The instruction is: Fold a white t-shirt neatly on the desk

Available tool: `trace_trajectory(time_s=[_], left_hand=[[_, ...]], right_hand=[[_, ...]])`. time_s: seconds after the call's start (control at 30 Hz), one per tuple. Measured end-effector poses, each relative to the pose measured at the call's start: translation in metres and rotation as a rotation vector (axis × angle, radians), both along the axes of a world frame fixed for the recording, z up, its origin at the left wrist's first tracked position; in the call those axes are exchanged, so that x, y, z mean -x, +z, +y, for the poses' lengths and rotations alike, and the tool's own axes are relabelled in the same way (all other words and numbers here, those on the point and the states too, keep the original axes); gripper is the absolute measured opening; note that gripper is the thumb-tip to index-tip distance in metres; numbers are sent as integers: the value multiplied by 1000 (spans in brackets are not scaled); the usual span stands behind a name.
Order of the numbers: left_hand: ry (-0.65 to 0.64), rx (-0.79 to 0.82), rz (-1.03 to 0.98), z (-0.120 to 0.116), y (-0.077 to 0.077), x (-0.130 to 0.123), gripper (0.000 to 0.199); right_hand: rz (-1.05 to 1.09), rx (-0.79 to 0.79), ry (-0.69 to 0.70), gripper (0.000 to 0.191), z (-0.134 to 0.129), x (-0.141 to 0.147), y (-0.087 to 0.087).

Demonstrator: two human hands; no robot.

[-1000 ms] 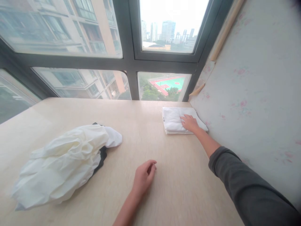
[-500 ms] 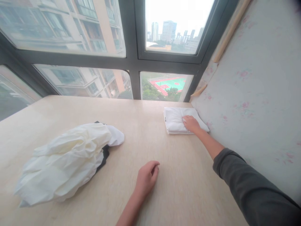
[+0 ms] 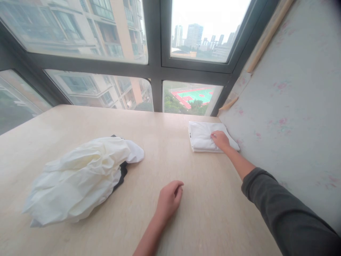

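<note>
The person's right hand (image 3: 220,139) lies over the folded white cloth (image 3: 201,137), which sits at the far right of the pale ledge (image 3: 170,142), under the window frame (image 3: 157,71) and just beside the flowered wall (image 3: 287,89). Its fingers are drawn fairly close together near the middle of the cloth's upper face; whether they pinch any fabric or only rest there cannot be told. The left hand (image 3: 170,199) is loosely curled over the nearer part of the ledge, apart from all the cloth, with nothing visible in it. The folded cloth looks thin and soft, so it should be light and in no danger of breaking, but limp: a pinch at the top layer alone would probably pull that layer out and undo the folds. The surest hold would seem to be a flat hand slid under the near edge, fingers below and thumb above, taking every layer together, with support under the opposite edge against sagging. The smooth ledge may let the whole bundle slip along if pushed. To the left lies a crumpled cream-white heap (image 3: 77,177), with a dark piece (image 3: 123,172) showing along its right side; it looks equally soft, though looser and bulkier.
</note>
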State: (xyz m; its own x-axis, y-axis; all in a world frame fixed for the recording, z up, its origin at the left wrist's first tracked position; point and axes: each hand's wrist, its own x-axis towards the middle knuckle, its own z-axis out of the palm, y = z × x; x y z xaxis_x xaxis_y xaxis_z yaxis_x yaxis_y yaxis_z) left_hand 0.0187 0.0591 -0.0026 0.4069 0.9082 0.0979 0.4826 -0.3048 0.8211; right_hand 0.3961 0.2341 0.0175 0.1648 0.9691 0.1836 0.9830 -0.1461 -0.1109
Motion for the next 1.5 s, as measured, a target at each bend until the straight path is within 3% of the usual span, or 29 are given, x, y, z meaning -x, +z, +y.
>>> trace_trajectory(time_s=[0.2, 0.4, 0.53, 1.2, 1.33, 1.4, 1.5], left_hand=[[2, 5, -16, -1, 0, 0, 21], [5, 5, -19, -1, -1, 0, 21], [1, 12, -21, -1, -1, 0, 22], [6, 14, -36, -1, -1, 0, 21], [6, 15, -45, 0, 0, 0, 21], [14, 15, -64, 0, 0, 0, 21], [25, 9, -95, 0, 2, -1, 20]], right_hand=[[7, -52, 2, 30, 4, -11, 8], [-12, 23, 84, 32, 3, -7, 10], [-18, 59, 48, 23, 3, -2, 6], [14, 35, -116, 34, 2, 4, 28], [23, 10, -91, 31, -6, 9, 52], [69, -51, -48, 31, -10, 13, 78], [216, -230, 61, 27, -19, 21, 131]])
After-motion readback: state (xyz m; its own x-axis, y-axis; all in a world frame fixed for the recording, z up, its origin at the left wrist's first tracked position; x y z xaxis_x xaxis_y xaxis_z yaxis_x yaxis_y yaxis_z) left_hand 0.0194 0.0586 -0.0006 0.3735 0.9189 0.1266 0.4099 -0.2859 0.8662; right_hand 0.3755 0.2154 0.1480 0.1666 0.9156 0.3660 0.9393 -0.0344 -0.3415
